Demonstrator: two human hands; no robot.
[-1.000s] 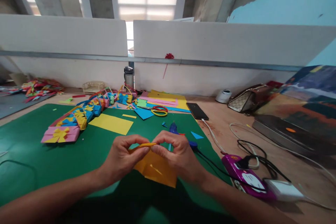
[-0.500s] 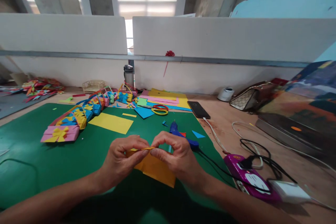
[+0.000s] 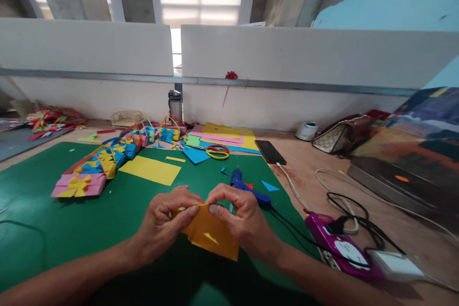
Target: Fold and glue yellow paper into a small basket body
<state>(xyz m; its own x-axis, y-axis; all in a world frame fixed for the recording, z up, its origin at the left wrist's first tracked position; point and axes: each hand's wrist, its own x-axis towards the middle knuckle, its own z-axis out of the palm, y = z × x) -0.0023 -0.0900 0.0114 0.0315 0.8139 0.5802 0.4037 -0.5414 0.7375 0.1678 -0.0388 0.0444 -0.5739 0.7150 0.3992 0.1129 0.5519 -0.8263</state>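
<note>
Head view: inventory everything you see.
paper: one, orange, front centre
mat: one, green, front
sheet: one, yellow, on mat
glue gun: one, blue, mat's right
scissors: one, red-yellow, mat's far edge
paper stack: one, mixed, behind scissors
baskets: several, mixed, left
bottle: one, grey, back centre
phone: one, black, back right
power strip: one, purple, right
rosette: one, red, back centre
case: one, dark, far right
bag: one, brown, back right
left hand: one, bare, holding paper
right hand: one, bare, holding paper

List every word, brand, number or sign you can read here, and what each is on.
None can be read.
Purple power strip: white patch, too blurred.
Dark case: orange oval, no legible lettering.
Handbag: patterned panel, too small to make out.
</note>
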